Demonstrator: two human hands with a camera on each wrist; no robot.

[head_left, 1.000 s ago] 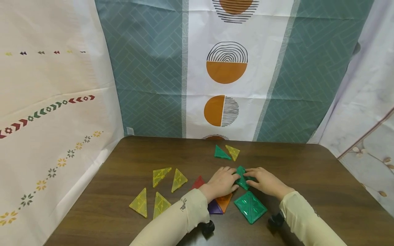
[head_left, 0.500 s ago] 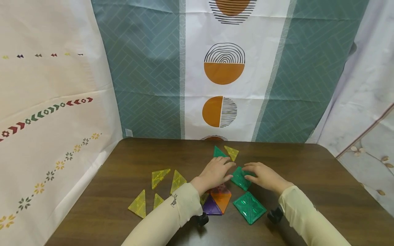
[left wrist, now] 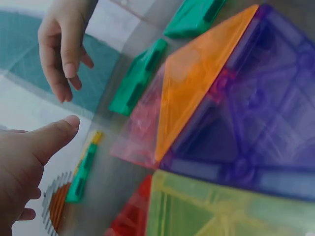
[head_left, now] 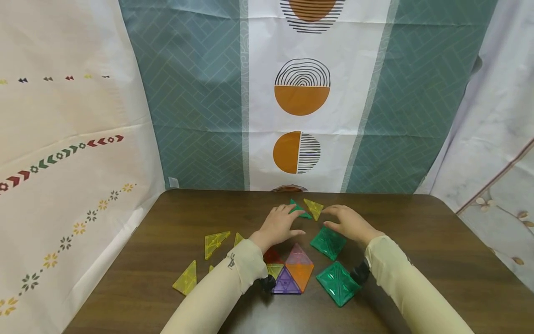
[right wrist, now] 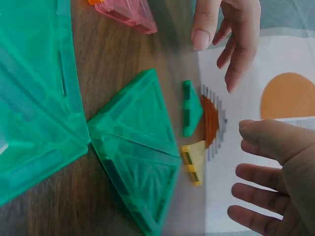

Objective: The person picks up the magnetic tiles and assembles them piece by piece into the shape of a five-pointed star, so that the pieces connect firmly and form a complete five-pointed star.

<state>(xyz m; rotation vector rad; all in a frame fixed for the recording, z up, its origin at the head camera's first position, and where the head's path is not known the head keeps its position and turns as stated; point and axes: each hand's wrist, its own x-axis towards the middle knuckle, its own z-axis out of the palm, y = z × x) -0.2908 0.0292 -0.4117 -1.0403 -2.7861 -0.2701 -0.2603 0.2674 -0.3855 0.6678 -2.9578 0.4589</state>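
Both hands are off the table with fingers spread and nothing held. My left hand (head_left: pixel 278 225) hovers left of a small green triangle tile (right wrist: pixel 192 109), its fingertips overlapping that tile in the head view. My right hand (head_left: pixel 349 224) is above a green square of two triangle tiles (head_left: pixel 327 243), fingertips near a yellow triangle tile (head_left: pixel 314 209). A second green square (head_left: pixel 339 284) lies closer to me, corner to corner with the first. Left of them, pink (head_left: pixel 297 255), orange (head_left: pixel 299 274), purple (head_left: pixel 286 282), yellow (head_left: pixel 274 270) and red (head_left: pixel 272 256) translucent triangle tiles lie together.
Several loose yellow triangle tiles lie on the left of the brown wooden table (head_left: pixel 137 283), such as one yellow tile (head_left: pixel 216 243) and another yellow tile (head_left: pixel 186 278). My left sleeve (head_left: pixel 212 287) partly covers others. A patterned cloth (head_left: pixel 200 116) hangs behind the table's far edge.
Both hands have let go of the green tiles, which now form a second square. The left hand has moved left and away; the right hand has lifted and moved away towards the far tiles.
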